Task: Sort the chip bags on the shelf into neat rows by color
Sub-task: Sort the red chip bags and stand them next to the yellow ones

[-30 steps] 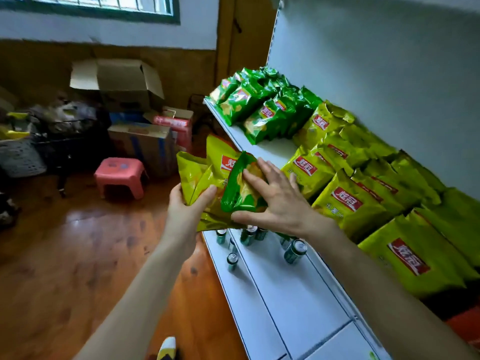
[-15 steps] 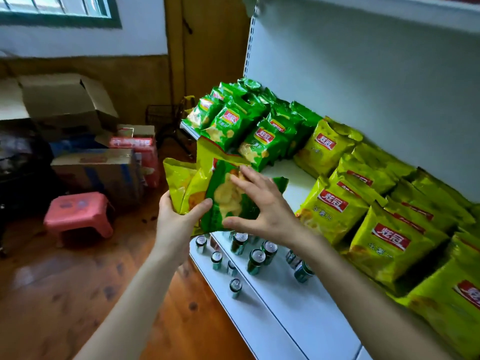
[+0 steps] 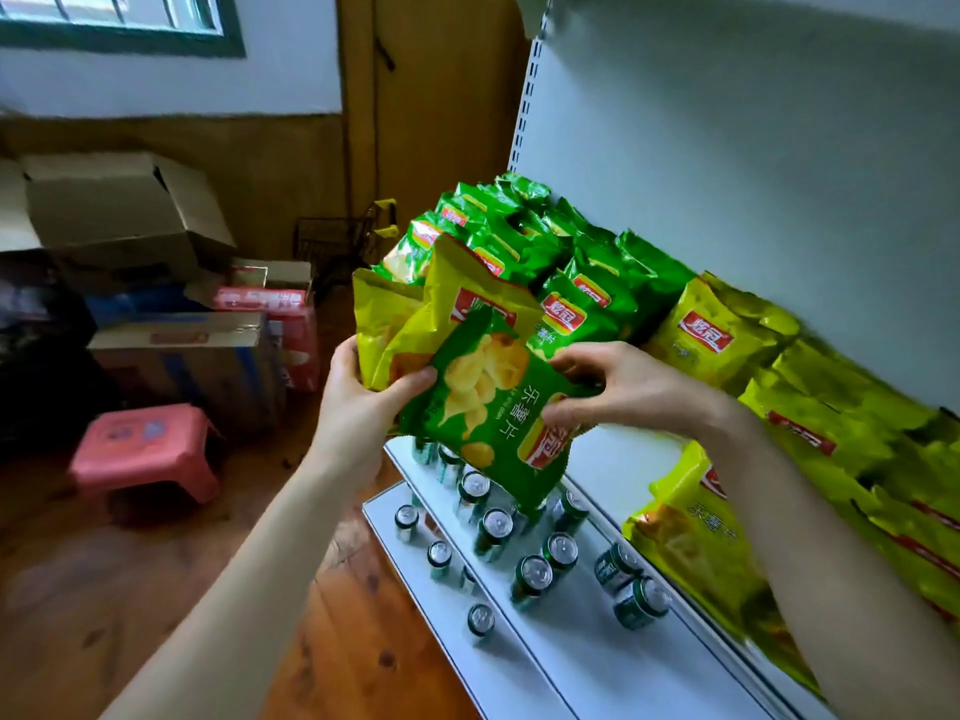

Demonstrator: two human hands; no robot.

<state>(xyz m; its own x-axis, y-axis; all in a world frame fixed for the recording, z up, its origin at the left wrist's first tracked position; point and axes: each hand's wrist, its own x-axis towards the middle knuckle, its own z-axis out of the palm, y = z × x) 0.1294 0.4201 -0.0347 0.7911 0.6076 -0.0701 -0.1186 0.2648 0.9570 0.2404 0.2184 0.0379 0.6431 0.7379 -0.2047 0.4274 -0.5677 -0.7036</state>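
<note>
Pink plastic stool (image 3: pixel 145 454) and brown cardboard boxes (image 3: pixel 119 210): stood on the wooden floor, far left.
Left hand (image 3: pixel 358 402): grip closed round two yellow-green foil chip bags (image 3: pixel 387 324), thumb laid on the corner of the dark green foil chip bag (image 3: pixel 483 402). That bag is held tilted in front of them, above green drink cans (image 3: pixel 496 527) on the lower shelf board (image 3: pixel 571 667).
Right hand (image 3: pixel 634 392): grip pinched on that bag's right edge.
White metal shelf (image 3: pixel 623 459): stocked dark green bags (image 3: pixel 587 304) are ranked at its far end, stocked yellow-green bags (image 3: pixel 711 340) to the right.
</note>
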